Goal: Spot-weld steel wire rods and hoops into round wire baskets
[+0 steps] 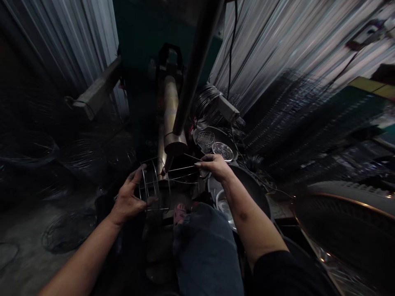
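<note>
A wire cage frame (160, 181), made of thin metal rings and straight rods, lies on its side under the brass-coloured welding electrode (170, 119) of a green machine (138, 61). My left hand (129, 199) grips the ring end of the frame, fingers curled round the wires. My right hand (214, 166) pinches the straight wire ends at the frame's right side. My knee in blue jeans (203, 242) and a foot in a pink sandal (179, 213) sit just below the frame.
Round metal trays with small wire rings (216, 146) stand right of the machine. Coiled wire (206, 102) hangs behind them. Stacks of finished wire frames (293, 119) fill the right; more lie on the dark floor at left (68, 230). A large fan guard (345, 222) is at lower right.
</note>
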Demonstrator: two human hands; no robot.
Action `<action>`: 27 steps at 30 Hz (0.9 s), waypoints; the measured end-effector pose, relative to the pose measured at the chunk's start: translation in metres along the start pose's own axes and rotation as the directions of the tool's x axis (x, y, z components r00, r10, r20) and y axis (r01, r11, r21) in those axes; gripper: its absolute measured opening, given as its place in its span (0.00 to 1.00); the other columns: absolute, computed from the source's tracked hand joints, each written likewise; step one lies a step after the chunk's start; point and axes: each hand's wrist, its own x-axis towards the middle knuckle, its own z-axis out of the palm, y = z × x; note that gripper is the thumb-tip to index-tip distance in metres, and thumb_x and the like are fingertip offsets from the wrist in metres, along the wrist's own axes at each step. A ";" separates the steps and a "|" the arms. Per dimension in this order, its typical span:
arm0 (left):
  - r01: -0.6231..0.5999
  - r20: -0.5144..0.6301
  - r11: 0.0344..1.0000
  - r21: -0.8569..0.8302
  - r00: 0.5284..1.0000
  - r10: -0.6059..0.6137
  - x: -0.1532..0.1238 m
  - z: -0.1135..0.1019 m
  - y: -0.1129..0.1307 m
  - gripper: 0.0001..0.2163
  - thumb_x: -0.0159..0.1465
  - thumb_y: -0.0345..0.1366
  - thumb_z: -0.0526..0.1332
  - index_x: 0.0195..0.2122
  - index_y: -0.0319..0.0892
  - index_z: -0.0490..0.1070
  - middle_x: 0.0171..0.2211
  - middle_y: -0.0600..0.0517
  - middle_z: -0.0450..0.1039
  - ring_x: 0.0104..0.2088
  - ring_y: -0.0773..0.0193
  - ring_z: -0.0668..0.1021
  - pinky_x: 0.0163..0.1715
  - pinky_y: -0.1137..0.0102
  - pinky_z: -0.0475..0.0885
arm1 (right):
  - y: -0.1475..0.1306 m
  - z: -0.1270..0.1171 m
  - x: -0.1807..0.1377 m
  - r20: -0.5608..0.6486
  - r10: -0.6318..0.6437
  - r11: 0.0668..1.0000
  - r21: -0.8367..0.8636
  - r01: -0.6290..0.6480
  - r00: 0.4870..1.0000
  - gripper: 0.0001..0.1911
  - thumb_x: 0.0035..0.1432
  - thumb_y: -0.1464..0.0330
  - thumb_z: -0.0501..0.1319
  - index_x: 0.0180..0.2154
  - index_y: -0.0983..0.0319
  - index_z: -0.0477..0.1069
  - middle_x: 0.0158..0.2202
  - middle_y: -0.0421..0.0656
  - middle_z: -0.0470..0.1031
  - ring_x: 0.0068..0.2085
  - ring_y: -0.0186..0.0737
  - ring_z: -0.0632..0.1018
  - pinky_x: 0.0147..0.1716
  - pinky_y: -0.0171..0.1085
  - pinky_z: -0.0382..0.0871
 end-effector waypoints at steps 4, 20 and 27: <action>0.017 0.008 1.000 -0.024 1.000 -0.016 0.000 0.000 0.000 0.43 0.48 0.43 0.71 0.64 0.54 0.52 0.62 0.48 0.58 0.60 0.45 0.65 0.58 0.50 0.64 | 0.002 0.001 0.000 -0.018 0.002 0.999 0.035 -0.002 1.000 0.17 0.30 0.62 0.74 0.21 0.65 0.73 0.15 0.37 0.67 0.18 0.31 0.66 0.19 0.32 0.58; 0.058 -0.005 0.998 -0.017 0.998 -0.058 -0.005 -0.003 0.000 0.45 0.47 0.46 0.72 0.64 0.49 0.53 0.61 0.47 0.59 0.60 0.49 0.65 0.59 0.54 0.63 | -0.011 -0.026 -0.029 -0.206 -0.260 0.923 -0.340 0.180 0.943 0.17 0.44 0.56 0.67 0.27 0.65 0.78 0.23 0.41 0.74 0.27 0.38 0.72 0.27 0.35 0.62; 0.039 -0.028 0.999 -0.027 0.999 -0.039 -0.007 -0.004 -0.002 0.45 0.47 0.46 0.72 0.65 0.50 0.52 0.60 0.46 0.61 0.59 0.50 0.67 0.59 0.53 0.63 | -0.033 -0.014 -0.062 0.029 -0.230 0.887 -0.406 0.221 0.973 0.12 0.42 0.60 0.68 0.22 0.63 0.77 0.21 0.42 0.75 0.26 0.38 0.73 0.27 0.35 0.63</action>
